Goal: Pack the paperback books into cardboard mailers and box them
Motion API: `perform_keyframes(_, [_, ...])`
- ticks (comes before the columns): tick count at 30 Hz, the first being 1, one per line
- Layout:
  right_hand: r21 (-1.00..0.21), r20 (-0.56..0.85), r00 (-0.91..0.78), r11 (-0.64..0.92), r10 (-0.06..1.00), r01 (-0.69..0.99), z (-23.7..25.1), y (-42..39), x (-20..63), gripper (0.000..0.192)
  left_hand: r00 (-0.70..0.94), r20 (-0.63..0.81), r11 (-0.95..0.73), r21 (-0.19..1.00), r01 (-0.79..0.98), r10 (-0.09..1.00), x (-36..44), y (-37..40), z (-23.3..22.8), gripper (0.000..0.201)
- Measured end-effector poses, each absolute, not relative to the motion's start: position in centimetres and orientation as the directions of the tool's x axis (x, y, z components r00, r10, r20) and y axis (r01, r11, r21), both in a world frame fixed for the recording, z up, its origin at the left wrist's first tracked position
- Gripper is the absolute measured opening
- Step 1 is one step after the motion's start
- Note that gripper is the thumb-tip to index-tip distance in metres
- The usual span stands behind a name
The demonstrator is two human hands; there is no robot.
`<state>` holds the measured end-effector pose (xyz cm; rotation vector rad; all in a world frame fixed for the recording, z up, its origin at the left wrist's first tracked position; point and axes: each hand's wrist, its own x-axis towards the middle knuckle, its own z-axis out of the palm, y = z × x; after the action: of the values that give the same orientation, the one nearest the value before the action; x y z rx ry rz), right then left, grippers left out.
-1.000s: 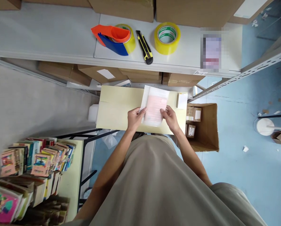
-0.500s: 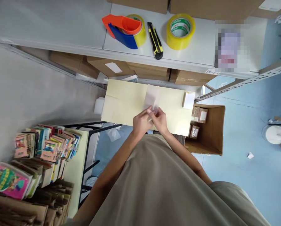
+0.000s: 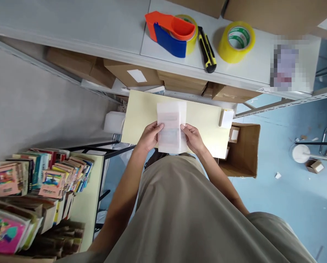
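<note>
Between my hands is a whitish, see-through plastic bag [image 3: 171,128] with something flat and faintly coloured showing through it; what lies inside is too blurred to name. My left hand [image 3: 150,136] pinches the bag's left edge, thumb on top. On the opposite edge, my right hand [image 3: 193,138] grips it the same way. The bag is held over the front part of a pale yellow tabletop [image 3: 141,109]. A small white box [image 3: 226,118] stands at the table's right end.
A grey shelf [image 3: 119,33] beyond the table carries an orange-and-blue tape dispenser [image 3: 169,36], a box cutter [image 3: 207,51] and a yellow tape roll [image 3: 236,42]. Rows of books [image 3: 51,179] stand at lower left. An open carton [image 3: 245,149] is on the right.
My hands have moved apart from a close pinch at the middle to opposite edges of the bag. The bag now lies broad and flat towards me, where before it looked narrow.
</note>
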<state>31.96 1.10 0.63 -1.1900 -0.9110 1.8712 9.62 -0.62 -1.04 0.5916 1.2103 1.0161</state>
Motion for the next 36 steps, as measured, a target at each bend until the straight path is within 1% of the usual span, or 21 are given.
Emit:
perform_keyframes(2, [-0.841,-0.441,-0.279,-0.501,0.853,-0.202,0.5,1.1,29.6,0.063,0.004,-0.483,0.453,0.818,-0.354,0.876,7.8,-0.7,-1.1,0.073])
perform_keyframes(5, [-0.864,-0.442,-0.171,-0.469,0.88,-0.181,0.3,1.3,25.7,0.079,-0.049,-0.486,0.436,0.819,-0.374,0.872,4.7,-0.7,-1.5,0.073])
perform_keyframes(6, [-0.875,-0.434,-0.134,-0.452,0.891,-0.172,0.3,1.4,24.5,0.078,-0.07,-0.487,0.43,0.822,-0.374,0.87,3.5,-0.5,-1.7,0.074])
perform_keyframes(9, [-0.901,-0.414,-0.077,-0.42,0.907,-0.104,0.0,1.8,20.5,0.058,-0.123,-0.506,0.442,0.83,-0.341,0.854,-0.5,-0.1,-2.9,0.074])
perform_keyframes(11, [-0.892,-0.445,-0.086,-0.45,0.891,-0.047,-0.8,2.2,17.9,0.054,-0.145,-0.525,0.47,0.832,-0.293,0.839,-3.2,0.2,-3.9,0.074])
perform_keyframes(16, [-0.805,-0.592,-0.09,-0.592,0.801,0.037,-5.7,3.5,11.3,0.066,-0.17,-0.58,0.548,0.812,-0.2,0.797,-9.1,1.4,-7.7,0.063])
perform_keyframes(18, [-0.797,-0.602,-0.06,-0.596,0.796,0.097,-8.3,4.3,9.1,0.067,-0.193,-0.627,0.596,0.778,-0.199,0.755,-10.9,2.3,-9.6,0.057])
perform_keyframes(20, [-0.811,-0.565,0.0,-0.556,0.825,0.184,-10.9,5.4,7.3,0.063,-0.225,-0.683,0.648,0.731,-0.216,0.695,-12.3,3.5,-11.6,0.051])
perform_keyframes(22, [-0.796,-0.545,0.072,-0.543,0.835,0.269,-13.2,6.8,6.0,0.058,-0.242,-0.718,0.684,0.696,-0.219,0.652,-13.4,4.7,-13.5,0.041])
perform_keyframes(24, [-0.762,-0.581,0.103,-0.584,0.807,0.278,-15.2,8.1,5.0,0.052,-0.247,-0.707,0.684,0.706,-0.186,0.662,-14.1,5.9,-15.2,0.03])
perform_keyframes(26, [-0.743,-0.629,0.085,-0.63,0.773,0.227,-16.8,9.3,4.1,0.047,-0.257,-0.667,0.659,0.741,-0.13,0.699,-14.6,7.1,-16.9,0.023])
perform_keyframes(28, [-0.732,-0.652,0.069,-0.651,0.755,0.2,-18.1,10.4,3.4,0.041,-0.268,-0.63,0.634,0.769,-0.084,0.729,-14.9,8.1,-18.5,0.027])
perform_keyframes(29, [-0.722,-0.659,0.074,-0.657,0.748,0.217,-18.6,10.8,3.0,0.038,-0.271,-0.616,0.626,0.778,-0.062,0.739,-15.1,8.6,-19.3,0.029])
perform_keyframes(33, [-0.667,-0.658,0.13,-0.654,0.742,0.356,-19.9,12.3,2.1,0.022,-0.291,-0.587,0.612,0.791,-0.008,0.755,-15.4,9.8,-21.9,0.033])
perform_keyframes(36, [-0.626,-0.634,0.185,-0.638,0.751,0.448,-20.3,13.0,1.8,0.015,-0.259,-0.613,0.632,0.775,-0.014,0.746,-15.3,10.1,-22.9,0.039])
